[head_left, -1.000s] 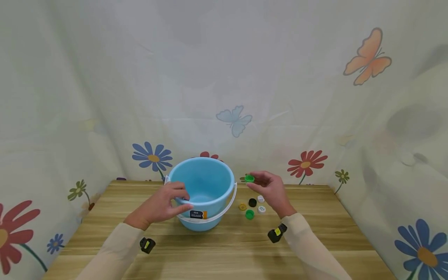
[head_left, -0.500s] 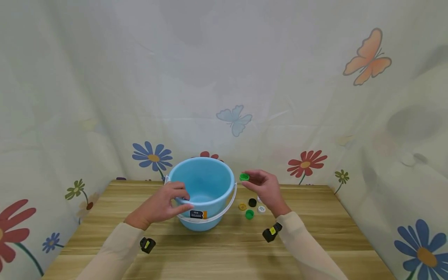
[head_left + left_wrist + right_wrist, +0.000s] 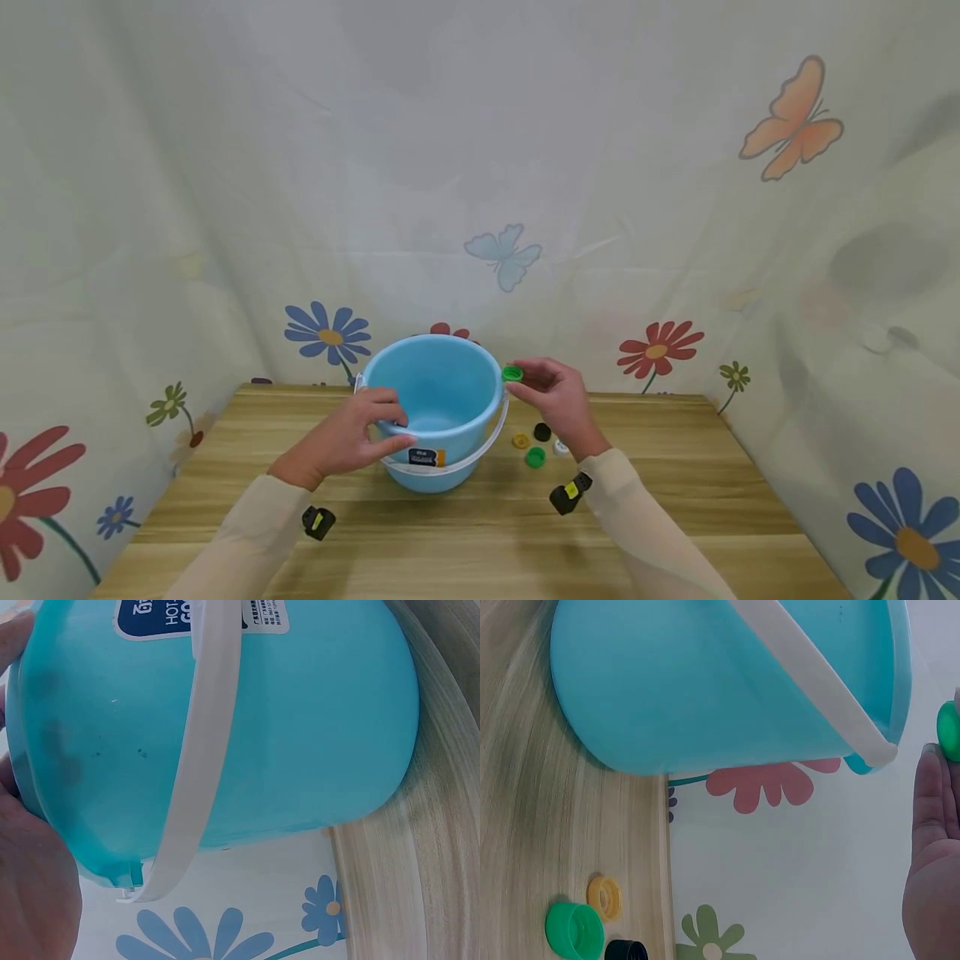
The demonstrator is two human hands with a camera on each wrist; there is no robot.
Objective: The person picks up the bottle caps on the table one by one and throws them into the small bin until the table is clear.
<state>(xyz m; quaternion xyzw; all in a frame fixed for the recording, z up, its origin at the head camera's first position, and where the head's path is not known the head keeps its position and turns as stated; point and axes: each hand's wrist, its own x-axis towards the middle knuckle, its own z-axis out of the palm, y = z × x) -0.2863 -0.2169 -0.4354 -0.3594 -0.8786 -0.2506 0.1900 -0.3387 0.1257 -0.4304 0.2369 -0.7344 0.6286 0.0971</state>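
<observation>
A light blue bucket (image 3: 467,437) with a white handle (image 3: 486,448) stands on the wooden table. My left hand (image 3: 347,440) grips its near left rim, fingers over the inside and thumb outside. In my right hand (image 3: 561,403) a green bottle cap (image 3: 512,373) is pinched between thumb and fingers, beside the bucket's right rim. The right wrist view shows this green cap (image 3: 949,731) at rim level, apart from the bucket there. Beneath the right hand lie a yellow cap (image 3: 521,441), a black cap (image 3: 542,432), another green cap (image 3: 535,457) and a white cap (image 3: 561,447), partly covered.
The wooden table (image 3: 465,550) ends at a flower-print curtain (image 3: 585,292) behind and at both sides. A label (image 3: 424,457) is on the bucket's front wall. Small black wrist cameras (image 3: 570,493) sit at both sleeves.
My right hand has moved left with the green cap, from above the loose caps to the bucket's right rim. One white cap is now hidden behind it. The left hand has stayed on the rim.
</observation>
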